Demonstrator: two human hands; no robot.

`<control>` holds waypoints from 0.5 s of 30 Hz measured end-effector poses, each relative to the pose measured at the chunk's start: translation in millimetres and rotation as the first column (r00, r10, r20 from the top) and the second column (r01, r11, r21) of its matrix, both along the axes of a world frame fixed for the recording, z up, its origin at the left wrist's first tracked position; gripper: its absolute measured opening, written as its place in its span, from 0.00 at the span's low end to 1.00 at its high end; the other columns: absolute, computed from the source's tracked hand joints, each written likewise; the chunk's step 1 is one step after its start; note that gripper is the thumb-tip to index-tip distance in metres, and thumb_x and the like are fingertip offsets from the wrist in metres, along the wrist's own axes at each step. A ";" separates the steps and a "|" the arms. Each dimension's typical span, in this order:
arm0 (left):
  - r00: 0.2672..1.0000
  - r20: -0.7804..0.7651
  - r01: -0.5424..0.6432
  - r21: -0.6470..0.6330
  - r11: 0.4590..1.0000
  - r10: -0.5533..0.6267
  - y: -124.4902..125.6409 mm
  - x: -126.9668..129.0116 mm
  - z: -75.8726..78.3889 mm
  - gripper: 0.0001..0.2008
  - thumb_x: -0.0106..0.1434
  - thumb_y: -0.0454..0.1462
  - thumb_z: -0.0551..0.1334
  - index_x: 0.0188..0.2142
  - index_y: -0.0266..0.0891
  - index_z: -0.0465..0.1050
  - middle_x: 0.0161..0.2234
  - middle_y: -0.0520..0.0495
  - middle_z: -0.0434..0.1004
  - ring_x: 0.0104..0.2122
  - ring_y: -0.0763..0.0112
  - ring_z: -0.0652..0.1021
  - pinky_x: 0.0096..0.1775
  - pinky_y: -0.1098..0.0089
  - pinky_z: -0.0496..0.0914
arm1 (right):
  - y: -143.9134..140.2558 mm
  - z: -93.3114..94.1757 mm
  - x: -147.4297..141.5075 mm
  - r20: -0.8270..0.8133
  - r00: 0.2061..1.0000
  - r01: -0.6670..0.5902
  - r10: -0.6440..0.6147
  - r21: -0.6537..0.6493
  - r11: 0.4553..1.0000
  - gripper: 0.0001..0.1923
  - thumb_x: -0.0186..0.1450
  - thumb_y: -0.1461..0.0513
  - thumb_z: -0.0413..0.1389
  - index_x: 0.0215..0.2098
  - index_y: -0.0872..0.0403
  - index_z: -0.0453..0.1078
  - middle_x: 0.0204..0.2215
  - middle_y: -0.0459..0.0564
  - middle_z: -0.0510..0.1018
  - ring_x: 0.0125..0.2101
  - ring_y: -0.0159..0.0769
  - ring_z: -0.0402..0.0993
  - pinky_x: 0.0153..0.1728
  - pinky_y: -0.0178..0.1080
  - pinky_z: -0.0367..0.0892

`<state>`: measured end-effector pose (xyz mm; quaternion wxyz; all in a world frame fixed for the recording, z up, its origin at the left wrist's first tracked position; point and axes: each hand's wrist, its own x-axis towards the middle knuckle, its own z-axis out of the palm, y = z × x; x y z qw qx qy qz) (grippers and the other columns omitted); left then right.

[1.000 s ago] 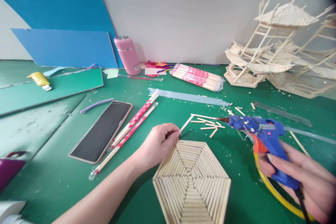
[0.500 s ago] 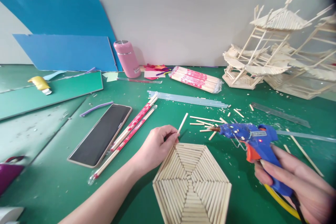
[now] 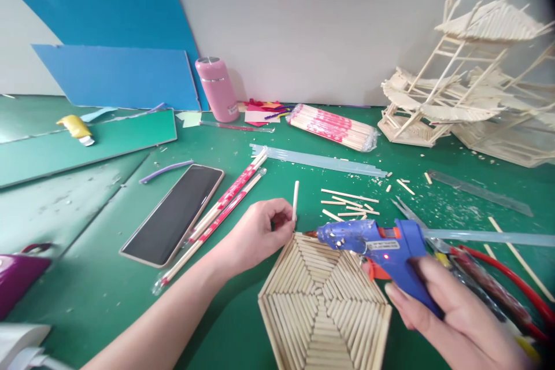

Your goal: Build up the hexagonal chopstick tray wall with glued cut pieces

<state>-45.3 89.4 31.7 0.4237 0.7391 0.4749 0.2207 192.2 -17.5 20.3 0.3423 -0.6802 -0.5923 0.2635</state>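
The left hand (image 3: pixel 255 234) pinches a short wooden stick (image 3: pixel 295 200) upright between thumb and fingertips, just above the far-left edge of the hexagonal stick panel (image 3: pixel 323 306) lying flat on the green worktop (image 3: pixel 87 289). The right hand (image 3: pixel 455 324), its grip clenched round the handle of the blue glue gun (image 3: pixel 377 245), levels the nozzle at that same edge, close to the stick's lower end, so glue and stick meet there. Loose cut sticks (image 3: pixel 349 202) lie just beyond, within easy reach. The panel's near edge is cut off below the frame. Whether a finger presses the orange trigger is hard to make out.
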 end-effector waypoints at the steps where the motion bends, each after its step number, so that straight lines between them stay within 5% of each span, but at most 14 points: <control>1: 1.000 0.000 0.012 -0.009 1.000 -0.012 0.2 -0.9 0.2 0.05 0.57 0.33 0.53 0.26 0.36 0.65 0.20 0.56 0.61 0.21 0.78 0.63 0.23 0.77 0.58 | 1.0 -1.8 1.1 0.067 0.997 -0.039 0.039 -0.002 0.999 0.24 0.56 0.51 0.54 0.51 0.44 0.63 0.36 0.47 0.78 0.32 0.42 0.76 0.27 0.35 0.74; 5: 0.999 -0.001 0.039 -0.028 0.999 -0.039 0.0 -2.7 -1.2 0.04 0.57 0.32 0.53 0.27 0.36 0.65 0.21 0.56 0.61 0.22 0.78 0.63 0.23 0.77 0.58 | 2.2 -12.9 7.0 0.226 0.962 -0.141 0.154 -0.074 0.987 0.26 0.58 0.49 0.51 0.54 0.44 0.59 0.40 0.48 0.77 0.40 0.45 0.74 0.30 0.36 0.74; 15: 0.997 -0.013 0.074 -0.040 0.996 -0.074 1.4 -5.6 -0.8 0.06 0.58 0.32 0.53 0.26 0.37 0.65 0.21 0.56 0.61 0.22 0.78 0.63 0.24 0.77 0.58 | 2.1 -13.1 2.7 0.238 0.953 -0.166 0.188 -0.112 0.980 0.28 0.60 0.49 0.49 0.56 0.46 0.56 0.39 0.51 0.77 0.38 0.45 0.75 0.32 0.39 0.74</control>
